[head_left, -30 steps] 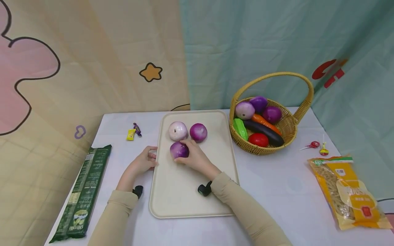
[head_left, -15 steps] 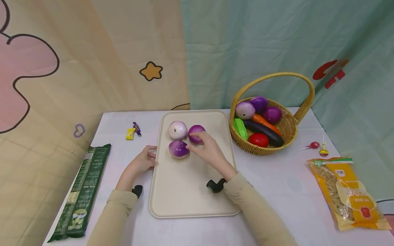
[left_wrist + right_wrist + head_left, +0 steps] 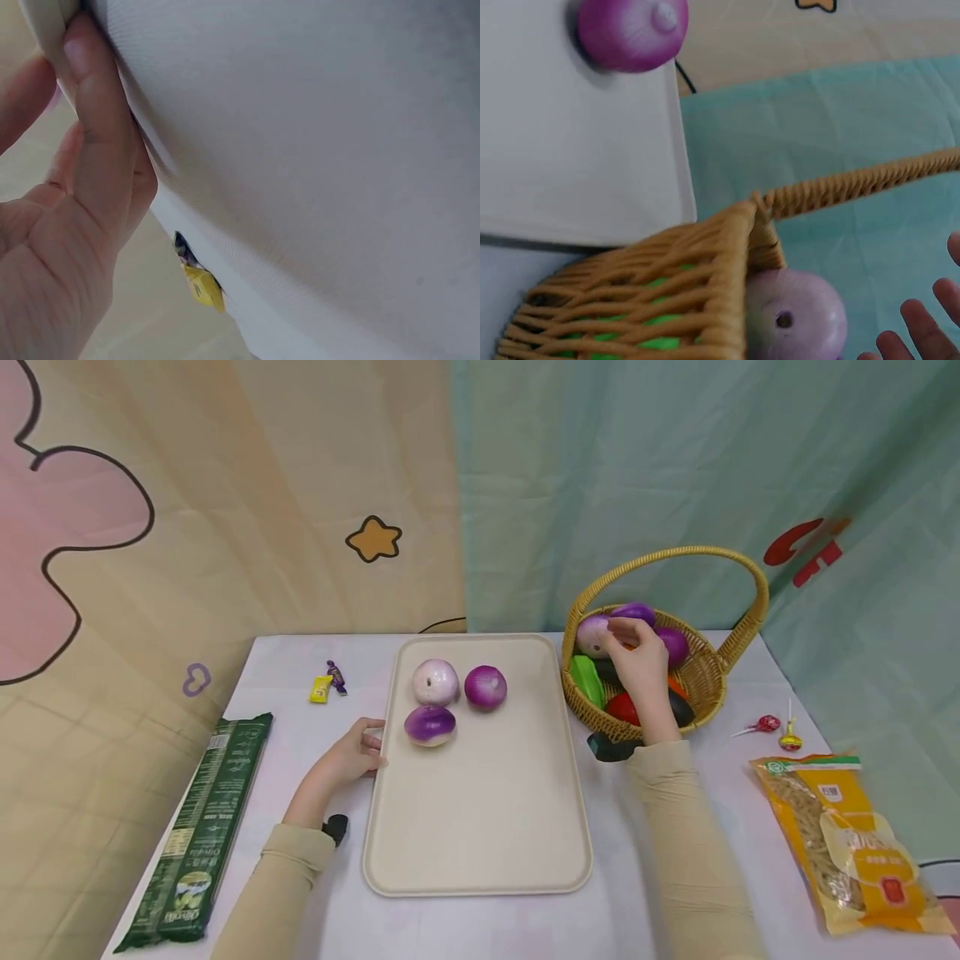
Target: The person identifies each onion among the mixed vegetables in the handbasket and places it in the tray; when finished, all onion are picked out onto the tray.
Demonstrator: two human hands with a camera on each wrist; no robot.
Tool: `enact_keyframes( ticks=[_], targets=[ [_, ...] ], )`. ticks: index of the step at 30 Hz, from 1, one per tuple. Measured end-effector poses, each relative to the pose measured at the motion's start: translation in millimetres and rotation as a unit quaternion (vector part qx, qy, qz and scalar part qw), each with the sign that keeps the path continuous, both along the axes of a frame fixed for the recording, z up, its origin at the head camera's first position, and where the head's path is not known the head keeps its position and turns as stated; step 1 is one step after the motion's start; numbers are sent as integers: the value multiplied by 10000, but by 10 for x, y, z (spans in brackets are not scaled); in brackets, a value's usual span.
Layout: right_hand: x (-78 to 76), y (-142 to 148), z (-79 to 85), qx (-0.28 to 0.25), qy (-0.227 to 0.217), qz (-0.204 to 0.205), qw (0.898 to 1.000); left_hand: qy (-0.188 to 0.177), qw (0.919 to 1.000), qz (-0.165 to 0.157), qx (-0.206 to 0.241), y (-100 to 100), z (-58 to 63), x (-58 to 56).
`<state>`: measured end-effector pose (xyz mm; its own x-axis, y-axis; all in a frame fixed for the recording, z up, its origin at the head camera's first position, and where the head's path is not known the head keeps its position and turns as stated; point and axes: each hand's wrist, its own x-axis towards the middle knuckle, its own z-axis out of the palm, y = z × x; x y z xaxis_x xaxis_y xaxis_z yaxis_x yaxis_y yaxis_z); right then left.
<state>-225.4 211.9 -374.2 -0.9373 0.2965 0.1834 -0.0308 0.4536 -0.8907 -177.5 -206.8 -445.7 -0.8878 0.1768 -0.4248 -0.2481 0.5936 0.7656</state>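
Note:
A beige tray (image 3: 480,827) carries a pale round vegetable (image 3: 435,682), a purple onion (image 3: 486,687) and a purple-and-white vegetable (image 3: 430,726). My left hand (image 3: 352,756) touches the tray's left rim with its fingertips; the left wrist view has thumb and fingers (image 3: 101,150) at that rim. Over the wicker basket (image 3: 708,697) is my right hand (image 3: 641,664), fingers spread and bent beside another pale vegetable (image 3: 592,636). The right wrist view shows a gap between those fingers (image 3: 922,330) and the pale vegetable (image 3: 799,319). Part of the basket's contents lies hidden beneath the hand.
In the basket are also a green vegetable (image 3: 587,681), a red one (image 3: 622,707) and purple ones; its handle arches high. Wrapped candies (image 3: 320,688) and a long green packet (image 3: 198,827) lie left. Lollipops (image 3: 790,737) and a yellow bag (image 3: 855,843) lie right.
My right hand let go of the purple-and-white vegetable on the tray and moved right, over the basket. The left hand stayed at the tray's rim.

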Motion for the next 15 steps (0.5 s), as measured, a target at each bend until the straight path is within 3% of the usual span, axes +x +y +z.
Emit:
enact_keyframes(
  ticks=[8, 15],
  targets=[
    [-295, 195, -259, -12, -836, -170, 9964, 25, 9999, 8, 136, -3, -28, -3],
    [-375, 136, -363, 12, -1012, -251, 9946, -53, 9999, 82, 100, -11, -28, -10]
  ],
)
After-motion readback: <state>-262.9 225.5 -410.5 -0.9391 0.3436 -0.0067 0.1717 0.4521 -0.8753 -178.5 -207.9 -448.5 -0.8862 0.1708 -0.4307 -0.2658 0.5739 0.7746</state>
